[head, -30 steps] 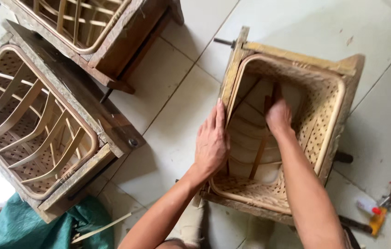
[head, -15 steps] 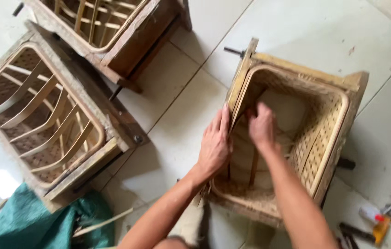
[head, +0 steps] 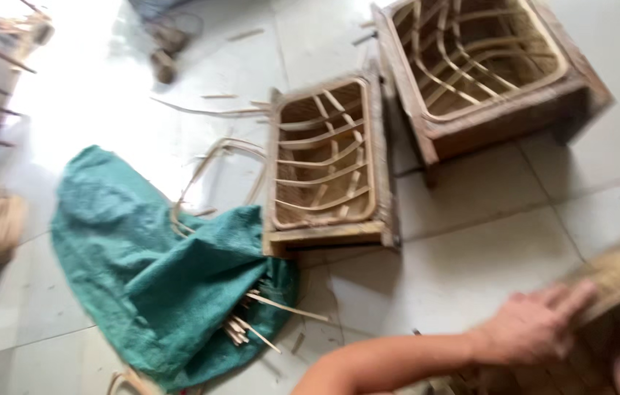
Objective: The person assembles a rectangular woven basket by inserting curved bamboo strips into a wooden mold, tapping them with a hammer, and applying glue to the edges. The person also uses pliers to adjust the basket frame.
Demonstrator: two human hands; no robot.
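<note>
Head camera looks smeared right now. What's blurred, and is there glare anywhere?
Head view: motion blur throughout, worst on the left hand and the basket mould it rests on; strong glare whitens the floor at upper left; the green sack and middle frame stay readable.

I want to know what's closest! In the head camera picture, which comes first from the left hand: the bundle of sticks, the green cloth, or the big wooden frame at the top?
From the left hand:
1. Bundle of sticks, lower middle, poking out of the cloth.
2. Big wooden frame, top right.
3. Green cloth, spread at the left.
</note>
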